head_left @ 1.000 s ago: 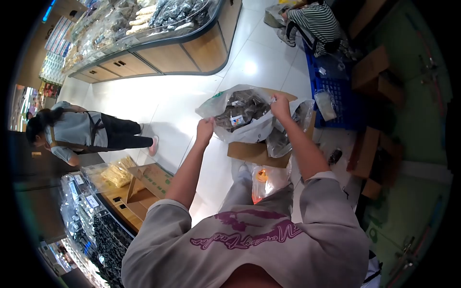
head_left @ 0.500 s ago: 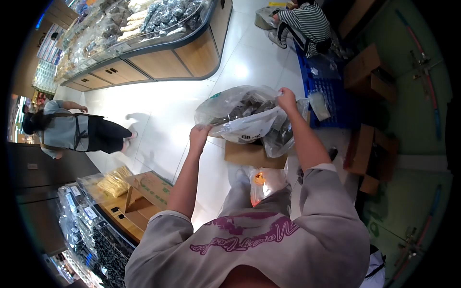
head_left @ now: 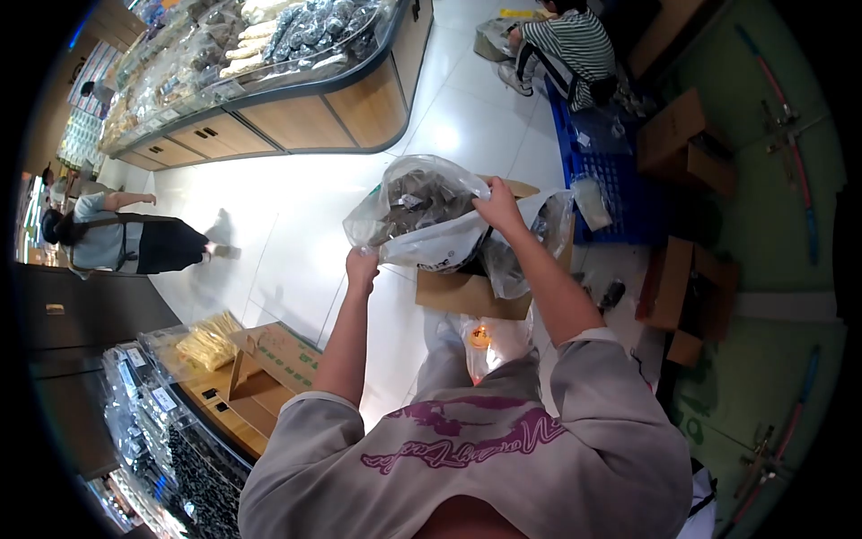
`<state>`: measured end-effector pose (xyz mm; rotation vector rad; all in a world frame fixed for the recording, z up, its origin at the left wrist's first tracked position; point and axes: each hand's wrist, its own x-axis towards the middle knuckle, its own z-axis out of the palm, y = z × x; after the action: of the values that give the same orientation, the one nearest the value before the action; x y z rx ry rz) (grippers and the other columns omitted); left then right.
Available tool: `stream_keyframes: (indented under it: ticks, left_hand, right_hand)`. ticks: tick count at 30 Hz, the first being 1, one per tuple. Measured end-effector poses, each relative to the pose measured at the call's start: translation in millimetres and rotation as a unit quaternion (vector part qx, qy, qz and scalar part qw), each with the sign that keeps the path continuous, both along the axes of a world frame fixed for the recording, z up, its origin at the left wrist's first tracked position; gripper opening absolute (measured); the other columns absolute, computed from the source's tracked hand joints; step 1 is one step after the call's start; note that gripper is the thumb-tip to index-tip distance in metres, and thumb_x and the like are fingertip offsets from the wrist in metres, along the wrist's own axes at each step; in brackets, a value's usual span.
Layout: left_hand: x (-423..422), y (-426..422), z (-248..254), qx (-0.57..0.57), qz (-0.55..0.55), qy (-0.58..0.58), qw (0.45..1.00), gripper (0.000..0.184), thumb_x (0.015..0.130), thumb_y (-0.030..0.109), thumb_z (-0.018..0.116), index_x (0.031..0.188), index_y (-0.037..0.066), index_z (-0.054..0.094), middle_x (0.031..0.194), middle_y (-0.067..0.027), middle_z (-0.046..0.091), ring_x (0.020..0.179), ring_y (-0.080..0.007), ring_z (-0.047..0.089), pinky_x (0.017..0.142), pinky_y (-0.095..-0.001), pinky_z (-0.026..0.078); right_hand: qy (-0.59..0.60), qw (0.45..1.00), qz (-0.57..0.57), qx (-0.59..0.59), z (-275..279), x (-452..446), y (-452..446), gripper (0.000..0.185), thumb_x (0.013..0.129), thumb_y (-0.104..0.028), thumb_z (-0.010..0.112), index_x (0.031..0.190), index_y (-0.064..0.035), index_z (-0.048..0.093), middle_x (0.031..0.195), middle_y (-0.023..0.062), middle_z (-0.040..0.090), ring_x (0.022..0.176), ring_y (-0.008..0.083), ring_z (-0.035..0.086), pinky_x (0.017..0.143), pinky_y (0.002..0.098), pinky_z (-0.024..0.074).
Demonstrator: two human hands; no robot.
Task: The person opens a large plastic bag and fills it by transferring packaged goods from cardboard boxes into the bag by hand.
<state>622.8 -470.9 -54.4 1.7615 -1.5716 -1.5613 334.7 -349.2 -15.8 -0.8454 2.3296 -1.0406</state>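
Note:
A large clear plastic bag (head_left: 422, 250) with dark packets (head_left: 417, 205) inside hangs between my hands, its mouth spread wide. My left hand (head_left: 362, 265) is closed on the bag's near left edge. On the other side, my right hand (head_left: 496, 205) grips its right edge. Beneath and to the right is an open cardboard box (head_left: 471, 295), partly hidden by the bag. Another clear bag (head_left: 516, 260) of dark goods lies over this box, below my right hand. A clear bag with an orange label (head_left: 480, 337) is on the floor by my legs.
Display counters with bagged goods stand at upper left (head_left: 296, 126) and lower left (head_left: 206, 400). A flattened-open carton (head_left: 269, 359) is on the lower one. Blue pallet (head_left: 620, 202) and cartons (head_left: 678, 287) are at right. One person crouches at the top; another walks at left.
Both hands have moved left with the bag, off part of the box, and the bag's mouth shows more of the packets. The person at left has walked farther away.

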Motion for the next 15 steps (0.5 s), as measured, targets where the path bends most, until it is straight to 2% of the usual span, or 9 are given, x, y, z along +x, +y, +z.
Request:
stream_keyframes:
  ticks: [1,3,6,8,9,11,15]
  left_hand:
    - [-1,1,1,-0.011,0.044,0.015,0.999,0.026,0.072,0.009,0.054,0.094,-0.003,0.055,0.079,-0.0108,0.058,0.062,-0.0195,0.056,0.051,-0.0329,0.049]
    - [2,-4,-3,0.012,0.058,0.033,0.998,0.027,0.072,0.009,0.054,0.096,-0.003,0.055,0.082,-0.0112,0.058,0.064,-0.0205,0.057,0.052,-0.0344,0.051]
    - [1,-9,-4,0.041,0.092,0.051,0.994,0.026,0.072,0.008,0.057,0.096,-0.002,0.055,0.086,-0.0134,0.058,0.069,-0.0245,0.059,0.053,-0.0382,0.054]
    - [5,-15,-3,0.103,0.069,0.023,0.992,0.031,0.077,0.011,0.056,0.105,-0.002,0.052,0.095,-0.0155,0.058,0.081,-0.0274,0.061,0.065,-0.0417,0.055]
    - [7,-16,-3,0.101,0.070,0.022,0.992,0.031,0.077,0.011,0.056,0.105,-0.002,0.052,0.095,-0.0155,0.058,0.081,-0.0274,0.061,0.065,-0.0417,0.055]
    - [9,-17,-4,0.093,0.105,0.013,0.990,0.028,0.075,0.008,0.060,0.098,-0.006,0.054,0.089,-0.0162,0.060,0.074,-0.0290,0.063,0.058,-0.0415,0.056]
    - [19,-19,-15,0.078,0.125,-0.001,0.989,0.025,0.073,0.005,0.063,0.091,-0.010,0.056,0.086,-0.0163,0.061,0.067,-0.0318,0.064,0.051,-0.0425,0.056]
  right_hand:
    - [0.007,1.000,0.006,-0.004,0,0,-3,0.040,0.065,-0.013,0.062,0.100,0.0023,0.052,0.096,0.0213,0.059,0.092,0.0352,0.057,0.081,0.0396,0.0452]
    - [0.016,1.000,0.012,-0.008,1,1,-8,0.041,0.064,-0.014,0.064,0.100,0.0024,0.052,0.095,0.0209,0.059,0.091,0.0351,0.058,0.081,0.0398,0.0456]
    - [-0.042,0.998,0.004,0.048,22,11,-19,0.043,0.065,-0.014,0.062,0.103,0.0032,0.051,0.100,0.0242,0.058,0.096,0.0381,0.057,0.083,0.0403,0.0453]
    - [-0.060,0.992,-0.022,0.108,32,18,-25,0.045,0.065,-0.015,0.062,0.104,0.0028,0.051,0.104,0.0250,0.058,0.100,0.0383,0.056,0.085,0.0398,0.0449]
    - [-0.061,0.992,-0.021,0.107,35,21,-26,0.045,0.065,-0.015,0.062,0.104,0.0028,0.051,0.104,0.0250,0.058,0.100,0.0383,0.056,0.085,0.0398,0.0449]
    - [-0.054,0.990,-0.021,0.125,39,26,-26,0.048,0.065,-0.015,0.061,0.107,0.0029,0.050,0.107,0.0255,0.057,0.103,0.0386,0.055,0.087,0.0396,0.0445]
    - [-0.075,0.989,-0.006,0.125,47,32,-16,0.050,0.065,-0.018,0.063,0.109,0.0027,0.051,0.106,0.0248,0.058,0.103,0.0387,0.055,0.087,0.0397,0.0448]
